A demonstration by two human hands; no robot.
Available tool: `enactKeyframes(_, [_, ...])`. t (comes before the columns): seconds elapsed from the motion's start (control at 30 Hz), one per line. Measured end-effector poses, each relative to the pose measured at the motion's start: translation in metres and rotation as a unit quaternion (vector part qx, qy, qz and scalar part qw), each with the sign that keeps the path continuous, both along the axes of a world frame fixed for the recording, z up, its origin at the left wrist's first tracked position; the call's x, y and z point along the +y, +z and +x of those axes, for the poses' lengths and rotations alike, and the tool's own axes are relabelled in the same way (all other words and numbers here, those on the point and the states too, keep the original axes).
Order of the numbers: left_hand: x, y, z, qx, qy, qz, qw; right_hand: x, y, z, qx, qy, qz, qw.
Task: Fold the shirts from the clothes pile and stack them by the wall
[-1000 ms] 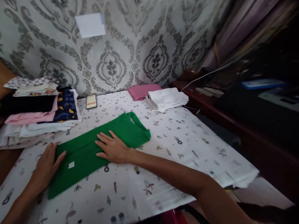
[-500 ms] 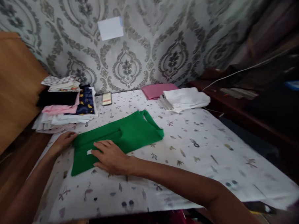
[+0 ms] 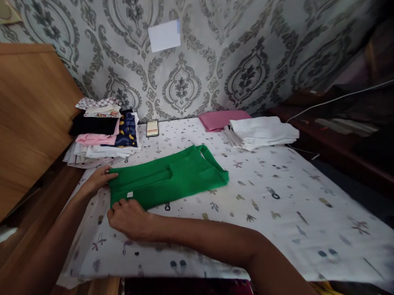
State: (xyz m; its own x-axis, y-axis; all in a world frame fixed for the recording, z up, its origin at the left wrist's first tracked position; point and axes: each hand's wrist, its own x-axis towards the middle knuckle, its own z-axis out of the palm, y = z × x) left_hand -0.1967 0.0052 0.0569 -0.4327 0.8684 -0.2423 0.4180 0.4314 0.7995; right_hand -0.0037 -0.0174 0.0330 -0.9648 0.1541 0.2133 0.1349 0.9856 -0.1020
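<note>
A green garment (image 3: 182, 175), folded into a long strip, lies flat on a white printed sheet (image 3: 245, 228). A small white tag (image 3: 130, 194) shows near its left end. My left hand (image 3: 100, 178) pinches the far left corner of the garment between thumb and fingers. At the near left corner, my right hand (image 3: 127, 216) is closed with its fingers curled over the edge of the cloth. The far right end of the garment shows a loose, open fold.
Stacked folded clothes (image 3: 102, 137) stand at the back left beside a wooden panel (image 3: 28, 127). A small framed card (image 3: 152, 128) is near the patterned wall. Folded white cloths (image 3: 266, 132) and a pink cloth (image 3: 221, 120) lie at the back right.
My right hand has moved from lying spread on the garment to its near left corner and closed there. My left hand stays at the far left corner. The view has shifted.
</note>
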Motion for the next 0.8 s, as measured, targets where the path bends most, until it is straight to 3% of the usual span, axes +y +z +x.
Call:
enactKeyframes(0.13, [-0.001,0.022,0.012,-0.038,-0.003,0.041,0.998,0.009,0.010,0.016,0.031,-0.079,-0.125,0.989])
enactKeyframes(0.23, [0.009,0.041,0.025,-0.104,-0.035,0.067,0.992,0.020,0.017,0.038,0.107,-0.168,-0.258,0.945])
enactKeyframes(0.33, [0.030,0.057,0.047,-0.150,-0.060,0.096,0.982,0.032,0.019,0.066,0.225,-0.222,-0.389,0.865])
enactKeyframes(0.47, [0.069,0.068,0.086,-0.179,-0.136,0.098,0.970,0.048,0.016,0.111,0.353,-0.211,-0.540,0.734])
enactKeyframes(0.57, [0.100,0.066,0.118,-0.189,-0.216,0.070,0.955,0.060,0.009,0.149,0.398,-0.217,-0.602,0.657])
enactKeyframes(0.67, [0.130,0.055,0.149,-0.156,-0.298,0.041,0.941,0.070,-0.002,0.183,0.429,-0.257,-0.610,0.614])
enactKeyframes(0.8, [0.165,0.033,0.184,-0.047,-0.330,0.033,0.942,0.078,-0.015,0.212,0.441,-0.304,-0.635,0.557])
